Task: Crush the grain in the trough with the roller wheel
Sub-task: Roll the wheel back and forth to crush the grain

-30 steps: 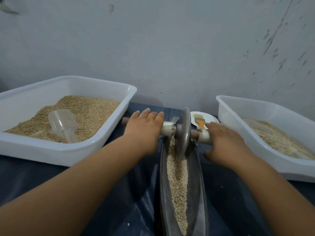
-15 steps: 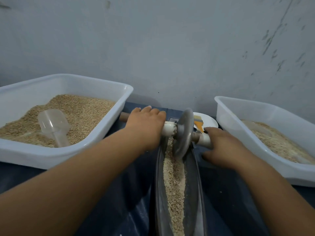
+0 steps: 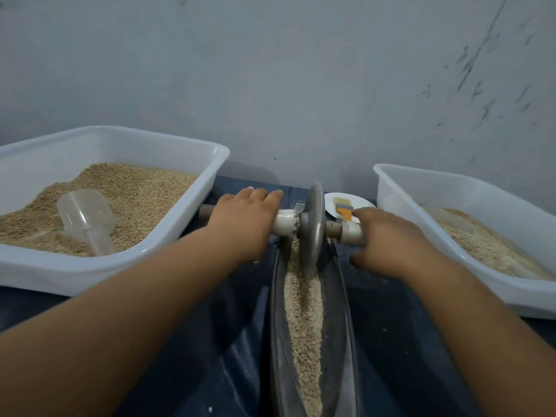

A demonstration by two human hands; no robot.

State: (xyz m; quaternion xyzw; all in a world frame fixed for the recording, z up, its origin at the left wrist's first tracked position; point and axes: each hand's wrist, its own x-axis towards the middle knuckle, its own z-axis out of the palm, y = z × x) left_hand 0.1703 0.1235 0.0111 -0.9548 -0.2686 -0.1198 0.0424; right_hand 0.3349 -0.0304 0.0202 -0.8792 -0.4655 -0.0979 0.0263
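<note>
While your left hand and right hand wrap the axle either side, the wheel sits upright between them, at the trough's far end on the grain. No readable writing anywhere.

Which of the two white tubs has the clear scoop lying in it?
The left tub, beside the left hand; a clear scoop lies on its grain. The right tub shows no clear scoop.

Hands on roller wheel axle
</note>
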